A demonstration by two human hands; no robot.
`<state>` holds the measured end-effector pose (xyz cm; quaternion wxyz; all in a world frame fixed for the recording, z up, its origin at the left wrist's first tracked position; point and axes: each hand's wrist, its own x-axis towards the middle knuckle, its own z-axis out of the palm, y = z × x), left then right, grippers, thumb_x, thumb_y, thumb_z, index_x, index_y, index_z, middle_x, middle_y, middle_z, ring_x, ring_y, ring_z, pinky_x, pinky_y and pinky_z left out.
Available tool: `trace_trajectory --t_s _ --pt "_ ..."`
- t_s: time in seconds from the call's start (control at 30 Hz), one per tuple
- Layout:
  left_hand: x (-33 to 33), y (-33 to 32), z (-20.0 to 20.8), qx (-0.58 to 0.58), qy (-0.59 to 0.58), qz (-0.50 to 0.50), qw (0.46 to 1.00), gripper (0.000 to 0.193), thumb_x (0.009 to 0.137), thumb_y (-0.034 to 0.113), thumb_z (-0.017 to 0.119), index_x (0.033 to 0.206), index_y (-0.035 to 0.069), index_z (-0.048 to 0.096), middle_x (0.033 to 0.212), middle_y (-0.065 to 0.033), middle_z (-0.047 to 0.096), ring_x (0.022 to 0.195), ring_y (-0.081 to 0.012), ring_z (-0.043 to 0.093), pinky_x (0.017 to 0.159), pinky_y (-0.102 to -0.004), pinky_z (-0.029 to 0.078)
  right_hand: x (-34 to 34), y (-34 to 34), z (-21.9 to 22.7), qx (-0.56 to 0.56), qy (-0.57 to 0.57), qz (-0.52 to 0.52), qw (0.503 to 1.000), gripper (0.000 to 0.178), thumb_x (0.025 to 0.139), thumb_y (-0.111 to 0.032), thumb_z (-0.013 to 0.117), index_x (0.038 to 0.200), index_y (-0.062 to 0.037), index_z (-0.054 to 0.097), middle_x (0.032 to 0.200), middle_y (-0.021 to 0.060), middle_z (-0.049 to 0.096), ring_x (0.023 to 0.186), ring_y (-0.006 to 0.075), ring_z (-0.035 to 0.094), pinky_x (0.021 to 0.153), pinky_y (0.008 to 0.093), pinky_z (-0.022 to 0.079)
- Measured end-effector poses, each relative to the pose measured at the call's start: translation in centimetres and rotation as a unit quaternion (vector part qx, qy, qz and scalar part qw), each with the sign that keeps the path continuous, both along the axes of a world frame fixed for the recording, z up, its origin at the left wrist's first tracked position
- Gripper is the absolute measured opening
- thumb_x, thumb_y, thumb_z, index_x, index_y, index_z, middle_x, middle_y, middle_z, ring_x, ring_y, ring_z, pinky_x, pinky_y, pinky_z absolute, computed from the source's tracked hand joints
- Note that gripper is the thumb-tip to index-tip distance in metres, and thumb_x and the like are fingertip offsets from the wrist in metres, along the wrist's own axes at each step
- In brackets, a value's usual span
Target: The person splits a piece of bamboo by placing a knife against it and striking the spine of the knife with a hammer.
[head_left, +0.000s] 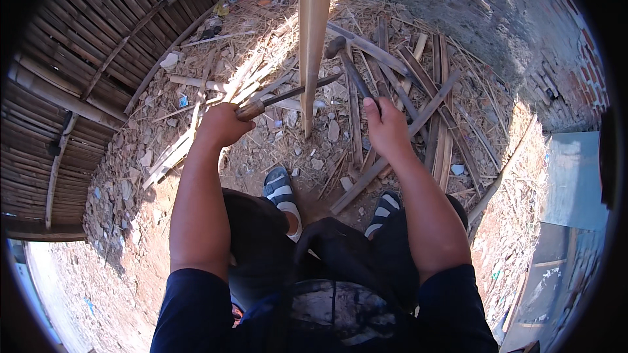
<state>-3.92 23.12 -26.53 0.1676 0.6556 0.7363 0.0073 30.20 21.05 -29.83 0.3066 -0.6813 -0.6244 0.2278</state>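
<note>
An upright bamboo pole (pixel 313 33) stands in front of me, its lower end on the ground. My left hand (pixel 222 124) is closed round the wooden handle of a large knife (pixel 282 96). The knife's dark blade crosses the pole low down and shows on both sides of it; how deep it sits in the bamboo I cannot tell. To the right of the pole, my right hand (pixel 388 129) grips the dark handle of a hammer (pixel 354 73). The hammer's head is raised near the pole, a little above the blade's tip and apart from it.
Several split bamboo strips and wooden slats (pixel 437 101) lie crossed on the ground at the right. Straw, stones and rubble (pixel 134 157) cover the dirt floor. A bamboo slat wall (pixel 72 72) is at the left, a brick wall (pixel 510 33) at the far right. My sandalled feet are below.
</note>
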Motion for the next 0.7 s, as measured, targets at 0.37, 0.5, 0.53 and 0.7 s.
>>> trace_trajectory --t_s 0.37,0.5,0.53,0.7 --pt "-1.1 2.0 -0.7 -0.020 0.002 -0.007 1.000 0.047 0.074 0.038 0.081 0.108 0.005 0.075 0.103 -0.0196 0.075 0.098 -0.0354 0.072 0.088 -0.0432 0.056 -0.4 0.8 -5.6 -0.076 -0.048 0.026 0.996 0.046 0.105 -0.046 0.049 0.108 -0.0020 0.062 0.088 0.0277 0.069 0.090 0.0502 0.067 0.079 0.0565 0.052" --pt "-1.5 1.9 -0.6 -0.044 0.002 -0.018 0.999 0.042 0.076 0.036 0.077 0.104 0.005 0.077 0.103 -0.0202 0.074 0.099 -0.0356 0.072 0.089 -0.0436 0.056 -0.4 0.6 -3.5 -0.016 -0.006 0.019 1.000 0.047 0.105 -0.047 0.049 0.104 -0.0019 0.062 0.083 0.0264 0.068 0.085 0.0495 0.067 0.075 0.0565 0.050" --pt "-1.5 1.7 -0.6 -0.044 0.006 -0.020 0.999 0.042 0.076 0.036 0.077 0.104 0.005 0.077 0.103 -0.0202 0.074 0.098 -0.0356 0.072 0.089 -0.0437 0.056 -0.8 0.4 -1.7 0.013 0.005 0.010 1.000 0.047 0.105 -0.047 0.049 0.103 -0.0020 0.062 0.082 0.0260 0.068 0.083 0.0491 0.066 0.074 0.0565 0.049" --pt "-0.8 1.8 -0.7 -0.036 0.010 -0.026 0.999 0.040 0.074 0.031 0.075 0.104 0.005 0.077 0.102 -0.0213 0.074 0.099 -0.0366 0.071 0.090 -0.0439 0.056 -2.1 0.5 -0.6 0.103 0.116 -0.036 0.987 0.046 0.106 -0.047 0.048 0.102 -0.0025 0.061 0.080 0.0248 0.067 0.079 0.0492 0.065 0.071 0.0567 0.048"
